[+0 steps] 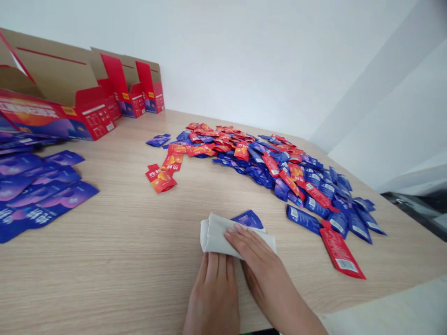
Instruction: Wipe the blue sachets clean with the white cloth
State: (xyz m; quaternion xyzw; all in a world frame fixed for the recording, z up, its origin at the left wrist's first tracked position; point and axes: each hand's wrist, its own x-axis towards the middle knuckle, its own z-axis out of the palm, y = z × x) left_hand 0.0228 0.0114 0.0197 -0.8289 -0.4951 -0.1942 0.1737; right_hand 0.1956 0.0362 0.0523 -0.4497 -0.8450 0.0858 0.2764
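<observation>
One pale cloth [223, 235], one blue sachet [248, 219] tucked partly under it — left hand [211, 293] and right hand [260, 260] lie flat on top, unclenched.
Many red and blue sachets [275, 172] remain heaped on the surface [115, 265], more blue ones [38, 190] lie left, open red cartons [84, 93] behind — one red sachet [338, 249] shows a barcode [346, 265], other print unreadable.

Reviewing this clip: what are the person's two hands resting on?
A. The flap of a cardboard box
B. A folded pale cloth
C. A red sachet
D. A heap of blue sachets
B. The left hand and right hand both rest against the folded pale cloth, and a blue sachet shows beyond its far edge.
</observation>
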